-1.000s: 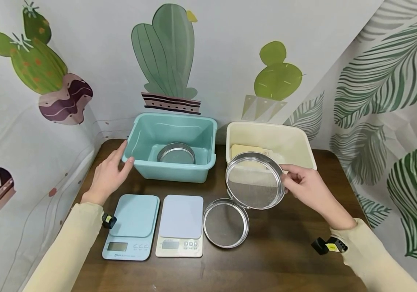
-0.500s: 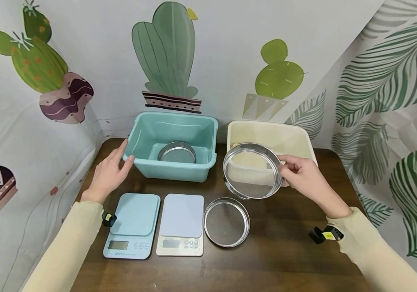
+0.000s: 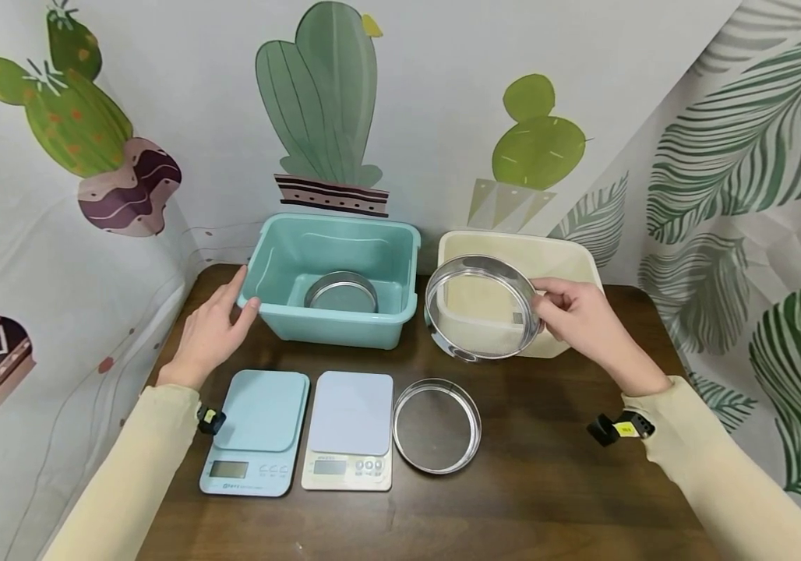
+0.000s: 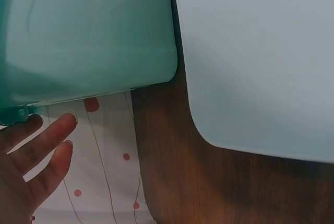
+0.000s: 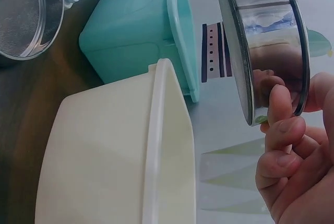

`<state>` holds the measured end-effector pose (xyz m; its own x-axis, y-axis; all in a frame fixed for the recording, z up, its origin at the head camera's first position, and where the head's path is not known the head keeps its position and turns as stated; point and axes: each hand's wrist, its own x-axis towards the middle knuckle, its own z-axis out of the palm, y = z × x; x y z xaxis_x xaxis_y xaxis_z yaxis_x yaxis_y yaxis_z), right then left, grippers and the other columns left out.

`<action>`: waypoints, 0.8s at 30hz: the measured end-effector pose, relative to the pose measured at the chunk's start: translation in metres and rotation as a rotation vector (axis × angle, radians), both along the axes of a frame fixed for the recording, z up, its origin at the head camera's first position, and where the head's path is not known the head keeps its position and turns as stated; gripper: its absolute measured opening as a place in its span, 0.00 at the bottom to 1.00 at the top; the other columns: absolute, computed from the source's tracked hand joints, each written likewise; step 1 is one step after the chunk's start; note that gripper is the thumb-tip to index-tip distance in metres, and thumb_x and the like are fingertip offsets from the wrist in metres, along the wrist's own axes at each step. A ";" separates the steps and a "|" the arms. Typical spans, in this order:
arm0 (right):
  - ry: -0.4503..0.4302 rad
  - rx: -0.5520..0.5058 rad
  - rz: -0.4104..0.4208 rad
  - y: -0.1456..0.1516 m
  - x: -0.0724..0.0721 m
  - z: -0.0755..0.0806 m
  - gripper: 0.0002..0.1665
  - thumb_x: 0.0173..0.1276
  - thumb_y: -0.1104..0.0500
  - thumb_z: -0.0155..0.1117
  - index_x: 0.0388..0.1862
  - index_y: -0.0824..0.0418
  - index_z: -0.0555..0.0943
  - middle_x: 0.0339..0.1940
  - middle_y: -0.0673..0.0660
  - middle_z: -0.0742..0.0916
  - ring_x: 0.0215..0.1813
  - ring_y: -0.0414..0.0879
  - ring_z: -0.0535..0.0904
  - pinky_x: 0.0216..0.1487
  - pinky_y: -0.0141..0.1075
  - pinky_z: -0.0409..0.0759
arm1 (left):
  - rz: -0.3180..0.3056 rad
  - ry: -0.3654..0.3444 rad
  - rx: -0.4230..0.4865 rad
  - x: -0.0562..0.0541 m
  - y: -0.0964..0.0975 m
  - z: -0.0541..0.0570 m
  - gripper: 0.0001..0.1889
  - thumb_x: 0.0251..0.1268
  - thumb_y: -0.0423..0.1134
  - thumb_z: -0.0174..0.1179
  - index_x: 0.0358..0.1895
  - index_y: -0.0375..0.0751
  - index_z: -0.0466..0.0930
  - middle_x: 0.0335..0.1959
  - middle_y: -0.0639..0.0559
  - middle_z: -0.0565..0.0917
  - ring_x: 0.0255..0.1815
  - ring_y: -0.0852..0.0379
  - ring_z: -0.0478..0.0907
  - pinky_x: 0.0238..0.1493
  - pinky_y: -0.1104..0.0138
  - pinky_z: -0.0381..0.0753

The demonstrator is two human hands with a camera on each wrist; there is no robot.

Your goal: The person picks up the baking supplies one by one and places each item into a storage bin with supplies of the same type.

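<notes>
Right hand (image 3: 572, 312) grips a round metal sieve (image 3: 482, 310) at its right edge, thumb and fingers pinching the rim. Sieve is raised off the table (image 3: 548, 467) and tilted; it lies to that hand's left and, in the head view, overlaps the cream bin's (image 3: 562, 261) opening and near wall. Being round, it shows no long axis. Left hand (image 3: 207, 331), fingers extended and loose, is at the left rim of the teal bin (image 3: 333, 331), well apart from the sieve. Markings: small lettering on the blue scale (image 3: 260, 428) and white scale (image 3: 350, 428), illegible; a yellow label (image 3: 626, 429) on the right wrist, likewise unreadable.
</notes>
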<state>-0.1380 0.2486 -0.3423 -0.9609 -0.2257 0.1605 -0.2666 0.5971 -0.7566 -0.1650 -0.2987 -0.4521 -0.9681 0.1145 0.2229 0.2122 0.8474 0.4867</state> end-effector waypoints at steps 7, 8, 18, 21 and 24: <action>0.001 0.030 -0.002 -0.007 -0.006 0.005 0.19 0.72 0.63 0.56 0.57 0.65 0.87 0.14 0.49 0.77 0.17 0.39 0.70 0.19 0.32 0.66 | 0.002 -0.007 0.003 0.000 0.000 0.000 0.37 0.83 0.58 0.45 0.86 0.49 0.48 0.76 0.29 0.68 0.63 0.25 0.75 0.55 0.29 0.73; 0.005 0.034 0.001 -0.008 -0.007 0.006 0.20 0.72 0.63 0.55 0.57 0.65 0.87 0.14 0.49 0.77 0.17 0.39 0.70 0.19 0.32 0.65 | 0.002 -0.009 0.003 0.000 0.000 0.001 0.37 0.83 0.58 0.45 0.86 0.49 0.48 0.76 0.29 0.67 0.63 0.25 0.75 0.55 0.29 0.73; -0.005 0.022 -0.004 -0.018 -0.019 0.012 0.20 0.71 0.64 0.54 0.55 0.63 0.87 0.13 0.52 0.79 0.16 0.40 0.70 0.18 0.32 0.62 | 0.002 -0.004 0.002 -0.001 -0.001 -0.001 0.37 0.83 0.58 0.45 0.86 0.49 0.49 0.76 0.29 0.67 0.64 0.25 0.75 0.56 0.29 0.72; 0.001 0.022 0.001 -0.021 -0.022 0.014 0.19 0.72 0.63 0.54 0.55 0.63 0.87 0.14 0.53 0.80 0.16 0.40 0.70 0.18 0.32 0.62 | 0.003 -0.004 0.003 -0.001 -0.001 0.000 0.37 0.83 0.58 0.45 0.86 0.48 0.49 0.76 0.29 0.68 0.64 0.24 0.74 0.57 0.28 0.72; 0.005 0.030 0.007 -0.023 -0.025 0.016 0.19 0.73 0.62 0.54 0.55 0.62 0.87 0.13 0.54 0.80 0.15 0.41 0.70 0.18 0.33 0.62 | 0.004 -0.006 0.004 0.000 0.000 0.000 0.37 0.83 0.58 0.45 0.86 0.48 0.49 0.76 0.29 0.67 0.65 0.24 0.74 0.57 0.28 0.71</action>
<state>-0.1628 0.2253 -0.3265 -0.9586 -0.2368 0.1579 -0.2740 0.6175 -0.7373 -0.1654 -0.2987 -0.4521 -0.9699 0.1095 0.2173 0.2056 0.8466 0.4909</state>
